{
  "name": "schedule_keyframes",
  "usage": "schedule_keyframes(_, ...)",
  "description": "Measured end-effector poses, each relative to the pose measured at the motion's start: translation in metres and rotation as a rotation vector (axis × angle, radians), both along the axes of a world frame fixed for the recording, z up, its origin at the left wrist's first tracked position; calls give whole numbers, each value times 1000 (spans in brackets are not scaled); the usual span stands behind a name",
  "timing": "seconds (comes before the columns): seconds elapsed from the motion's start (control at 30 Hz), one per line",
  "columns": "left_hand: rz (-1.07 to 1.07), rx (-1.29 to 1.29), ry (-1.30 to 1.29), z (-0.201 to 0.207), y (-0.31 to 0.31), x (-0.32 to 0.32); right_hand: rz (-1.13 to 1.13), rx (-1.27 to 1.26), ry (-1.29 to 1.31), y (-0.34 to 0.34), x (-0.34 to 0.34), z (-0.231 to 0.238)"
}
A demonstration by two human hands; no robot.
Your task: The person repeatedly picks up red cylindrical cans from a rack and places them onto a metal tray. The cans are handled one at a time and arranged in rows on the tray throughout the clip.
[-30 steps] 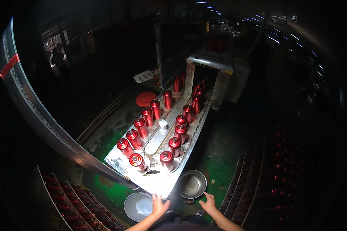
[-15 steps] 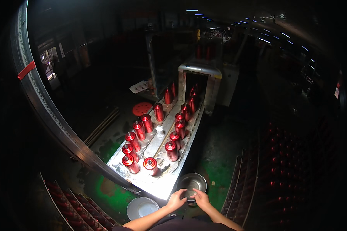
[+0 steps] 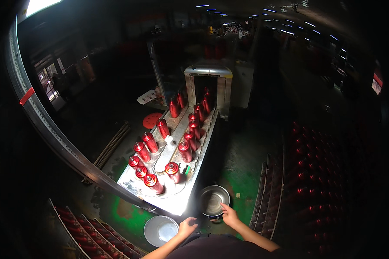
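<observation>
My left hand (image 3: 187,226) hovers beside the rim of a pale bucket (image 3: 149,231), its fingers loosely bent and apart. Over the right side of a round metal basin (image 3: 206,211) is my right hand (image 3: 230,215), fingers stretched toward the inside. Neither hand shows anything in it. Beyond them, shiny red metal bottles (image 3: 173,172) with stepped shoulders stand upright in two rows on a long metal conveyor table (image 3: 177,203). The closest red bottle (image 3: 153,184) stands near the table's front end. Between the rows sits a small white fitting (image 3: 170,142).
A metal tunnel housing (image 3: 225,97) spans the conveyor's far end. On the left a metal post (image 3: 52,138) curves past the table. Racks of red bottles stand low left (image 3: 88,235) and at right (image 3: 315,190). A red round stool (image 3: 151,120) and poles (image 3: 112,144) lie beyond.
My hands have moved apart, the left toward the bucket, the right staying by the basin. The bottles have shifted around the conveyor's near end. The whole view has swung slightly.
</observation>
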State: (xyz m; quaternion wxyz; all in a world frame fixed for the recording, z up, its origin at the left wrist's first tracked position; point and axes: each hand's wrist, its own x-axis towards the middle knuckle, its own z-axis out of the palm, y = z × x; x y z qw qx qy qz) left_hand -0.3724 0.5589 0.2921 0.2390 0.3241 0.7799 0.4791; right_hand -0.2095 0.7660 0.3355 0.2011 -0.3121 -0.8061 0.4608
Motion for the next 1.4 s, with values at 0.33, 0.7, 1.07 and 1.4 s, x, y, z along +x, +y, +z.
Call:
schedule_keyframes(0.33,-364,138,4,4,39,42,-182,-94,13,-51,66,-16)
schedule_keyframes(0.7,-667,148,103,-28,63,40,-442,-29,166,-79,98,-82)
schedule_keyframes(1.07,-697,45,62,-47,40,11,-424,29,240,-99,43,-80)
schedule_keyframes(1.4,-631,-50,18,-33,28,-4,-343,38,133,-79,21,-82)
